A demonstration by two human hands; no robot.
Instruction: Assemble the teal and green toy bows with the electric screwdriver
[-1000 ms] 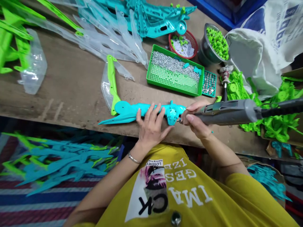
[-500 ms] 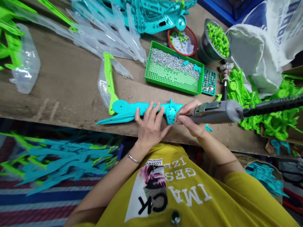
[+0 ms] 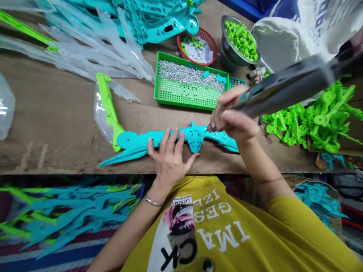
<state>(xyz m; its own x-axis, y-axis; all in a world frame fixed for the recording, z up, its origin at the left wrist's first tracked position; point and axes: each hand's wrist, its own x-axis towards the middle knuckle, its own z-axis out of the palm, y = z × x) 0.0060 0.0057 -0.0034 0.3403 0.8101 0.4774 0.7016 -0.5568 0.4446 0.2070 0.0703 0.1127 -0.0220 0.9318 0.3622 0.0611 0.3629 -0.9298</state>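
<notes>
A long turquoise plastic piece [image 3: 159,136] lies on the brown table near its front edge. My left hand [image 3: 170,156] rests on it with fingers spread, the thumb by its raised round part. My right hand [image 3: 236,117] is closed around the front end of a dark grey power screwdriver [image 3: 286,85], tilted up to the right and blurred. Its tip is over the turquoise piece, just right of the raised part; whether they touch is unclear. A bright green arm [image 3: 109,109] with a clear plastic part meets the turquoise piece's left end.
Behind are a green tray [image 3: 184,101] of screws, a red basket [image 3: 214,41] and a metal bowl [image 3: 227,56] of green bits. Green parts [image 3: 320,117] pile up at right. Clear [image 3: 93,56] and turquoise parts [image 3: 159,32] lie at back left.
My right hand and the screwdriver have risen, the tool tilting upward and uncovering the turquoise piece's right end. My left hand still rests on the piece. The whole view has shifted.
</notes>
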